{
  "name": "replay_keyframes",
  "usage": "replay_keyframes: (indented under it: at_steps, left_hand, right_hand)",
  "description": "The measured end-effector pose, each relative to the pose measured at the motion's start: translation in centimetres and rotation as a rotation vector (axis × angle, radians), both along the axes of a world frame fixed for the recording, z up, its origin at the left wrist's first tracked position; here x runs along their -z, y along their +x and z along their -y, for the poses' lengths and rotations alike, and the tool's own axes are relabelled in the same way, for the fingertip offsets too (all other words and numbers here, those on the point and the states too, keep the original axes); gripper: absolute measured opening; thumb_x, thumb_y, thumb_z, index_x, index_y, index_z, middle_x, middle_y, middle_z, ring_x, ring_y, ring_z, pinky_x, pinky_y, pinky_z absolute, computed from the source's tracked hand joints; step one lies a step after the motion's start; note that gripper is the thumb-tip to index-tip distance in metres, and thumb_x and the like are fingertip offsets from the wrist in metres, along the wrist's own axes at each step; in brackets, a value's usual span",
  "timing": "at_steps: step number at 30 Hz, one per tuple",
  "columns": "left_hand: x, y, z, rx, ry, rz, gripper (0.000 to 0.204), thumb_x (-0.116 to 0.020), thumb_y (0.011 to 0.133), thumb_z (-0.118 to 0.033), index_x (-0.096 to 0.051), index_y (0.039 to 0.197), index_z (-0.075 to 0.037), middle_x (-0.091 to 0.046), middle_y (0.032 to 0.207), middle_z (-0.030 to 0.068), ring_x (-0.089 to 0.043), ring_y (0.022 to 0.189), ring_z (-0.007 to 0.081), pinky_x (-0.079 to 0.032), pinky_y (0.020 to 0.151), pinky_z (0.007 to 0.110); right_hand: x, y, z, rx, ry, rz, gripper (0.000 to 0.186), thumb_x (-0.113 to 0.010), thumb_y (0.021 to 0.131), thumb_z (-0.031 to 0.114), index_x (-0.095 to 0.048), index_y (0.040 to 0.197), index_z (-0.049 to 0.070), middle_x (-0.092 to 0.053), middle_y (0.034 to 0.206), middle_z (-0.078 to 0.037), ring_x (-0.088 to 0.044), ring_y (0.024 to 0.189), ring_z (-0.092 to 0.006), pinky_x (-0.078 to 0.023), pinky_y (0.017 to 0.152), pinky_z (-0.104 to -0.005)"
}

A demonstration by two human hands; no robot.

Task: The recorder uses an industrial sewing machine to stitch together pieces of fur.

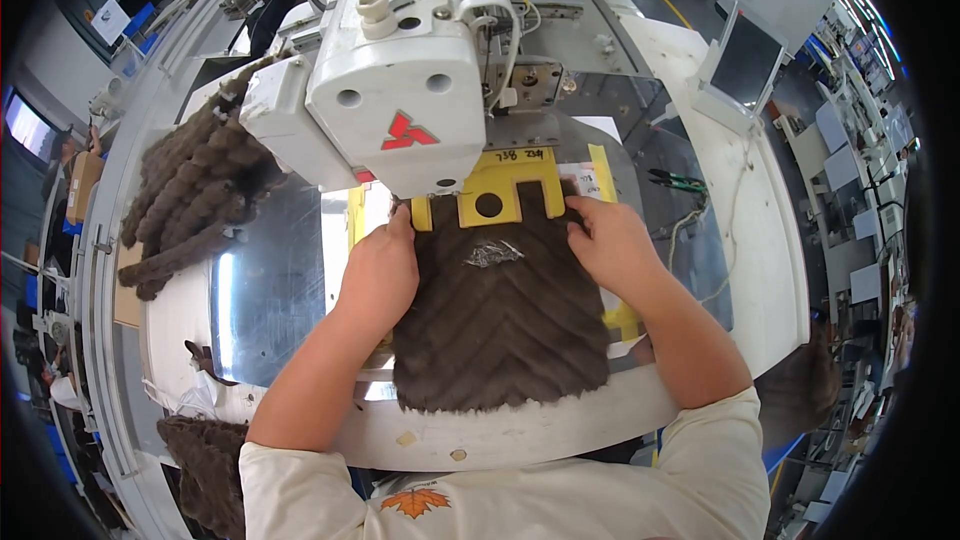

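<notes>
A dark brown fur panel (500,330) with chevron ridges lies flat under the head of a white industrial sewing machine (395,70). Across its far edge sits a yellow clamp plate (490,185) with square notches and a round hole. A crumpled bit of clear film (493,253) rests on the fur. My left hand (385,265) pinches the panel's far left edge beside the plate. On the opposite side, my right hand (617,248) has its fingers closed on the far right edge. Fingertips of both hands are partly hidden by fur.
More brown fur pieces (195,185) are heaped left of the machine, and another fur piece (210,465) hangs at lower left. Green-handled snips (678,180) and a pale cord (735,225) lie to the right. A screen (745,60) stands at the far right of the table.
</notes>
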State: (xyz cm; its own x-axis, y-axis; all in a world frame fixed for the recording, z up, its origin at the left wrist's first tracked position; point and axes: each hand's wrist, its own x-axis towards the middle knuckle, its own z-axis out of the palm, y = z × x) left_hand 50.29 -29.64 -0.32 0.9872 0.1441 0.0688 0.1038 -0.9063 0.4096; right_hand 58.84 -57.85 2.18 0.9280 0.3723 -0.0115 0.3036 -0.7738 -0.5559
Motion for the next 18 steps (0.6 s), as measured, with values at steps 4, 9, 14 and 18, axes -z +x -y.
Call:
replay_keyframes:
  at_steps: [4, 9, 14, 18]
  left_hand:
    - [-0.1, 0.4, -0.8, 0.022, -0.007, -0.022, 0.033, -0.055, 0.099, -0.007, -0.058, 0.129, 0.008, -0.070, 0.091, 0.0298, -0.068, 0.086, 0.0467, -0.055, 0.078, 0.053]
    - [-1.4, 0.7, -0.3, -0.040, -0.061, -0.115, 0.044, -0.052, 0.100, -0.011, -0.044, 0.138, 0.012, -0.068, 0.076, 0.0267, -0.068, 0.072, 0.0458, -0.056, 0.068, 0.054]
    - [-0.5, 0.5, -0.6, 0.037, 0.036, -0.110, 0.040, -0.047, 0.103, -0.013, -0.049, 0.134, 0.012, -0.067, 0.075, 0.0265, -0.069, 0.068, 0.0439, -0.056, 0.060, 0.052]
    - [-0.1, 0.0, -0.5, 0.089, 0.065, -0.043, 0.033, -0.050, 0.100, -0.008, -0.054, 0.126, 0.012, -0.067, 0.075, 0.0219, -0.068, 0.063, 0.0400, -0.056, 0.056, 0.048]
  right_hand:
    - [-0.2, 0.1, -0.5, 0.005, -0.005, 0.004, 0.034, -0.063, 0.089, 0.014, -0.071, 0.119, 0.001, -0.072, 0.091, -0.025, -0.069, 0.090, -0.0438, -0.055, 0.085, -0.0511]
    - [0.1, 0.0, -0.8, 0.042, -0.040, 0.059, 0.034, -0.065, 0.086, 0.012, -0.072, 0.118, 0.001, -0.072, 0.085, -0.023, -0.069, 0.082, -0.0426, -0.055, 0.079, -0.0511]
    - [0.2, -0.1, -0.6, 0.037, -0.046, 0.066, 0.032, -0.065, 0.085, 0.010, -0.071, 0.114, 0.000, -0.070, 0.081, -0.022, -0.068, 0.077, -0.0429, -0.054, 0.074, -0.0519]
    - [0.6, -0.3, -0.5, 0.027, -0.046, 0.096, 0.030, -0.065, 0.085, 0.010, -0.070, 0.113, 0.000, -0.068, 0.078, -0.022, -0.066, 0.074, -0.0430, -0.053, 0.070, -0.0517]
